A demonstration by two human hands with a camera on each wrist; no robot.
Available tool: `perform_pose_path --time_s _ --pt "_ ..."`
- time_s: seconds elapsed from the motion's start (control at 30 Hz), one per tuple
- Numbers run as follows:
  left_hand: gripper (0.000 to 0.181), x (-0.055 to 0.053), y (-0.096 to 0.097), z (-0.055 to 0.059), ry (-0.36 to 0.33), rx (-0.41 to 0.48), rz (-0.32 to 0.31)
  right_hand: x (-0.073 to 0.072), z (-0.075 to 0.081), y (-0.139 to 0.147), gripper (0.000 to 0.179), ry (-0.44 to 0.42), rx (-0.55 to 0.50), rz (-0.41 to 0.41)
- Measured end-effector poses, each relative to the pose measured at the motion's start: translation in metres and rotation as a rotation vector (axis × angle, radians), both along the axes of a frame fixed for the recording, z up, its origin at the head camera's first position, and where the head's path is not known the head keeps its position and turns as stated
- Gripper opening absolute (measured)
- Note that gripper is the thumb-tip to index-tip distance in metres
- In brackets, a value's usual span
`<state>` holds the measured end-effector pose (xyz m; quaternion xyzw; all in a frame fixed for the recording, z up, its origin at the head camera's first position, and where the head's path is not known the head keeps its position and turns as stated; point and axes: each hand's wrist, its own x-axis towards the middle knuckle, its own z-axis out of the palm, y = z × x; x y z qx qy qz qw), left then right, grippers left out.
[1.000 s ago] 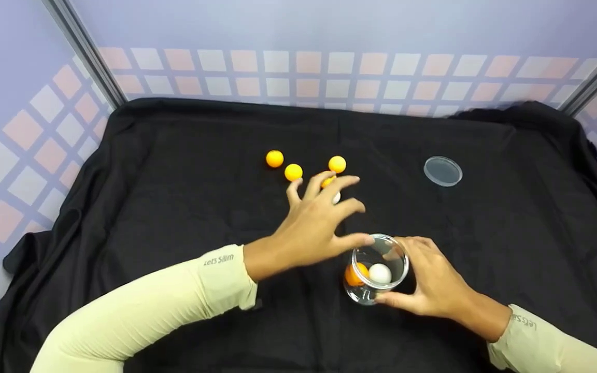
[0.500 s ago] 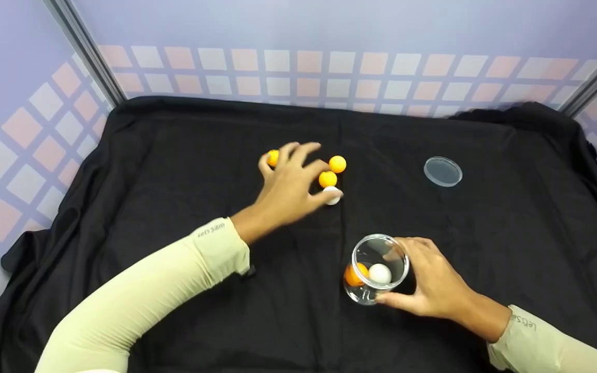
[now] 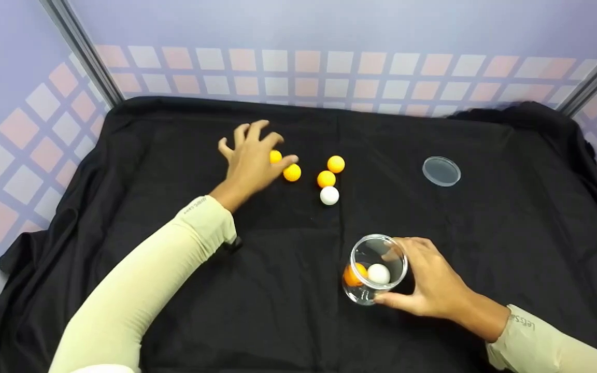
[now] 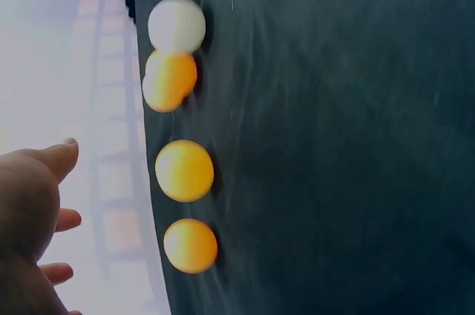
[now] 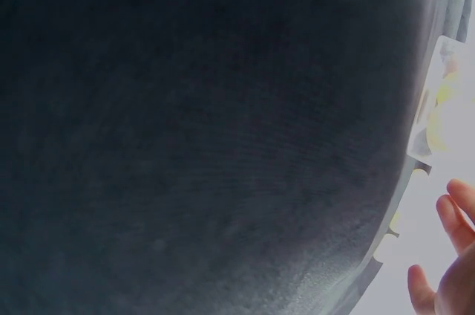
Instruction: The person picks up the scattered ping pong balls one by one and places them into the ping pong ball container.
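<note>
My left hand (image 3: 251, 163) hovers with spread fingers over the left end of a row of table tennis balls. Beside its thumb lie two orange balls, one (image 3: 276, 156) partly hidden by the hand and one (image 3: 292, 173) just below. In the left wrist view the same hand (image 4: 30, 211) holds nothing, apart from the balls. Farther right are an orange ball (image 3: 336, 164), another orange ball (image 3: 326, 179) and a white ball (image 3: 329, 196). My right hand (image 3: 428, 282) grips a clear plastic jar (image 3: 365, 250), tilted, with an orange ball (image 3: 351, 277) and a white ball (image 3: 379, 273) inside.
A clear round lid (image 3: 441, 172) lies at the right on the black cloth (image 3: 257, 305) that covers the table. Lilac panels with a tile pattern (image 3: 306, 62) stand behind and at the sides, joined by metal posts (image 3: 83, 52).
My left hand has moved left and away, from above the white ball and past the middle balls to the leftmost ones, fingers spread. The right hand and jar have stayed in place.
</note>
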<state>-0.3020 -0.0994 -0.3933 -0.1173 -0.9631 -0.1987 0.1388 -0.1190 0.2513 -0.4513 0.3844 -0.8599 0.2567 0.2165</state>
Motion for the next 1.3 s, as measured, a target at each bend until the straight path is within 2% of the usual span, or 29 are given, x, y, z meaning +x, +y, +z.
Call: perform_pose_path --time_s 0.27,0.53,0.8,0.97,1.3 --pt "0.052 -0.022 -0.015 -0.003 -0.09 0.023 0.099 0.001 0.0 0.0 0.09 -0.019 -0.003 -0.009" --pt "0.056 -0.037 -0.018 -0.003 -0.158 0.044 0.164 0.003 0.001 0.0 0.09 -0.026 -0.006 -0.024" --pt "0.057 -0.045 -0.02 -0.008 -0.261 -0.058 0.13 0.003 0.0 0.001 0.089 -0.032 -0.015 -0.017" --pt "0.06 -0.047 -0.021 -0.016 -0.316 -0.07 0.094 0.001 -0.001 0.0 0.091 -0.011 -0.023 -0.001" --pt "0.064 -0.049 -0.018 -0.027 -0.331 -0.112 0.078 0.001 -0.001 0.0 0.092 -0.009 -0.017 -0.006"
